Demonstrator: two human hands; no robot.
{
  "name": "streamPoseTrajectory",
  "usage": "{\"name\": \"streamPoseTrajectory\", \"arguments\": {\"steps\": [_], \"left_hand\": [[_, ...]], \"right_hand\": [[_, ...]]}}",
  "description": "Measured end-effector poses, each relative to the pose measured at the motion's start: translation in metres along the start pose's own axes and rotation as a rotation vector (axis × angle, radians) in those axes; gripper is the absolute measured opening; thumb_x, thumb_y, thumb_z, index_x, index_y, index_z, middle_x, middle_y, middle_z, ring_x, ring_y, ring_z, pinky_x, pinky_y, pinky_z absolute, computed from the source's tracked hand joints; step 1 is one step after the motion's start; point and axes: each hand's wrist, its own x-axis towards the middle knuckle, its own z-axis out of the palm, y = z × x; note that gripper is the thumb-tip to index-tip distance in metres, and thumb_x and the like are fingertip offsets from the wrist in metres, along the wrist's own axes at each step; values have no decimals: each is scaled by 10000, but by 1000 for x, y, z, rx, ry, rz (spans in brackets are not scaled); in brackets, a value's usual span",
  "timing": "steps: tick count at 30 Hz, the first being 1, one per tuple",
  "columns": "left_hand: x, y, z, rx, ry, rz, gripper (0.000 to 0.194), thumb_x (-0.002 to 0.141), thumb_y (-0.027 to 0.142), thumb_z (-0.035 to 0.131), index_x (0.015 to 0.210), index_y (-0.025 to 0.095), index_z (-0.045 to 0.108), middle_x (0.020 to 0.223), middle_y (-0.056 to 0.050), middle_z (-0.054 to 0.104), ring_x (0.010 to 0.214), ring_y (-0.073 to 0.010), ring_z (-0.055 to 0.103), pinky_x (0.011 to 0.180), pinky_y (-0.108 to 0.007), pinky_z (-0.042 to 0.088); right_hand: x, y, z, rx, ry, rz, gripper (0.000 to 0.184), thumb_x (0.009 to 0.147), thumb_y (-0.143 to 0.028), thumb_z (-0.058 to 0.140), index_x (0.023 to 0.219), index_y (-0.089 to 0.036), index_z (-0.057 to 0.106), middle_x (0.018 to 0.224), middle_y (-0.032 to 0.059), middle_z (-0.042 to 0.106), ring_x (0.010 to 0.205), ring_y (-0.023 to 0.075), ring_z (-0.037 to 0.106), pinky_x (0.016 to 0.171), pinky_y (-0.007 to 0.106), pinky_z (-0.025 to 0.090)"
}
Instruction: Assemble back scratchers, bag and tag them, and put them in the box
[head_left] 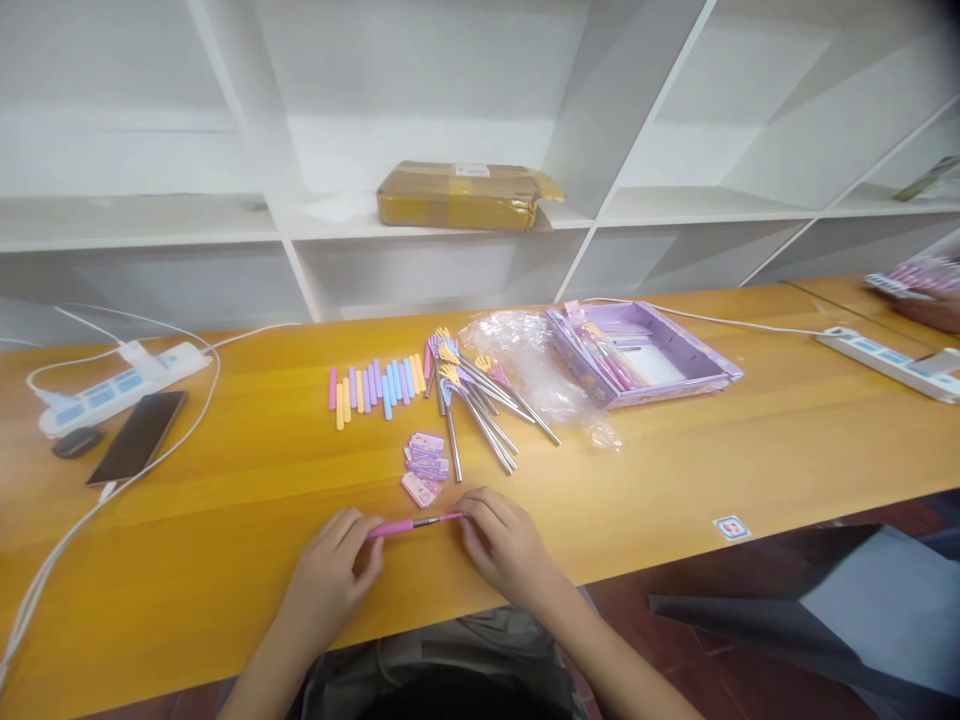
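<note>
1. We hold a pink-handled rod near the front edge of the wooden table; our left hand grips the handle, our right hand pinches the opposite end.
2. We have room to move rightward along that edge, towards a square sticker; ahead, fanned printed cards lie near our fingertips.
3. Beyond them we see a row of coloured sleeves beside heaped back scratchers.
4. Farther right, a purple tray contains plastic-wrapped items; a clear bag lies against its left side.
5. A taped carton sits on the white shelf, contents hidden.
6. Our rod shows a smooth handle, short silvery section and thin pink end, partly covered.
</note>
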Motion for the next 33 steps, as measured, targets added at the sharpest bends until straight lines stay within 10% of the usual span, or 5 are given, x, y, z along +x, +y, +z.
{"name": "streamPoseTrajectory", "arguments": {"steps": [10, 26, 33], "left_hand": [[0, 6, 4, 207, 96, 144, 194, 1010, 85, 548, 1138, 181, 658, 948, -57, 739, 861, -241, 645, 839, -376, 504], [-3, 15, 7, 204, -476, -282, 191, 864, 77, 516, 886, 237, 618, 862, -18, 735, 787, -237, 716, 684, -346, 406], [-5, 16, 7, 209, -367, -238, 168, 882, 89, 531, 872, 237, 609, 819, -13, 717, 741, -218, 682, 672, -339, 409]], "right_hand": [[1, -5, -4, 71, 6, -49, 277, 1018, -41, 576, 1221, -220, 634, 1020, 76, 727, 892, 198, 681, 758, 335, 569], [-2, -4, 1, 131, -165, -25, 287, 996, -32, 533, 1182, -230, 624, 1036, 77, 701, 915, 220, 671, 785, 353, 581], [-2, -3, 5, 92, -191, -50, 204, 1035, -79, 554, 1143, -228, 641, 991, 68, 699, 889, 223, 658, 770, 366, 578]]}}
